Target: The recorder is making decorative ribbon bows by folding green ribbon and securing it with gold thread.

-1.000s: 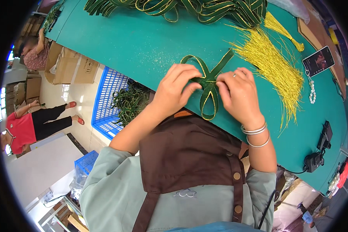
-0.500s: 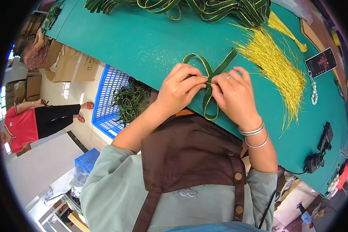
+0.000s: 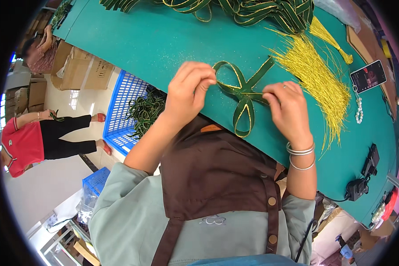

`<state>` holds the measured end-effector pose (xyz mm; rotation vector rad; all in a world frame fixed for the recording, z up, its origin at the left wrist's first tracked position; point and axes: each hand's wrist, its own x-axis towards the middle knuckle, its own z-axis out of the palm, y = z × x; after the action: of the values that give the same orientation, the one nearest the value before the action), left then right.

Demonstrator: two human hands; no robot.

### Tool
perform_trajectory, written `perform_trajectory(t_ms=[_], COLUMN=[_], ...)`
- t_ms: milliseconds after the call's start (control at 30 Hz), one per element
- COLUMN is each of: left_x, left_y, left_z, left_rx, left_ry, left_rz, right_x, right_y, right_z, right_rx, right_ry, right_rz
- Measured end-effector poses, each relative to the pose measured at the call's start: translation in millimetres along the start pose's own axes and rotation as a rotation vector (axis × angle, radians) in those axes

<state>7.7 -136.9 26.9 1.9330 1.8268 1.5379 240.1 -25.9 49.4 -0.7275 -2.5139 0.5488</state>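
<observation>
At the near edge of the green tabletop (image 3: 133, 40), a looped bow of dark green, gold-edged ribbon (image 3: 244, 94) is laid flat between the two hands, its loops spread to the left and near side and a tail angled to the far right. From its crossing, a thin gold wire strand (image 3: 256, 93) appears to be drawn out to the right. As a judgement, the step is best done with the strand kept level and in line with the crossing, with tension applied slowly and evenly, so that the ribbon is gathered at its middle without the loops being creased or twisted. The strand appears to be pinched between the thumb and fingers of the right hand (image 3: 286, 103), which are brought together with little gap. At the left hand (image 3: 188, 88), just beside the left loop, thumb and fingertips are held close together, but whether they are closed on a strand end or on the loop's edge cannot be told. A loose sheaf of gold wire strands (image 3: 319, 82) is laid to the right, and a heap of gold-edged green ribbon loops (image 3: 270, 15) is piled at the far side.
</observation>
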Motion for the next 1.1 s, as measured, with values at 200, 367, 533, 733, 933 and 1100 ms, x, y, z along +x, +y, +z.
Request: perform_trajectory(t_ms=[200, 367, 533, 733, 933, 1100], left_x=[32.8, 39.0, 28.8, 26.9, 24.0, 21.5], left_y=[32.3, 45.8, 32.7, 38.2, 45.7, 47.1], left_z=[10.8, 37.0, 40.1, 43.7, 49.6, 51.4], left_rx=[0.048, -0.339, -0.491, -0.344, -0.302, -0.312], left_ry=[-0.103, -0.201, -0.507, -0.363, -0.243, -0.203], left_rz=[0.306, 0.046, -0.31, -0.296, -0.224, -0.23], right_x=[2.1, -0.9, -2.4, -3.3, -3.7, -2.1], right_y=[-22.1, -21.4, -3.5, 2.3, 0.5, -3.9], right_z=[2.0, 13.8, 11.2, 6.7, 8.6, 4.1], right_rx=[0.433, 0.923, 1.103, 1.081, 1.087, 1.143], right_ry=[0.067, 0.084, 0.11, 0.12, 0.153, 0.143], right_rz=[0.178, 0.361, 0.46, 0.487, 0.47, 0.477])
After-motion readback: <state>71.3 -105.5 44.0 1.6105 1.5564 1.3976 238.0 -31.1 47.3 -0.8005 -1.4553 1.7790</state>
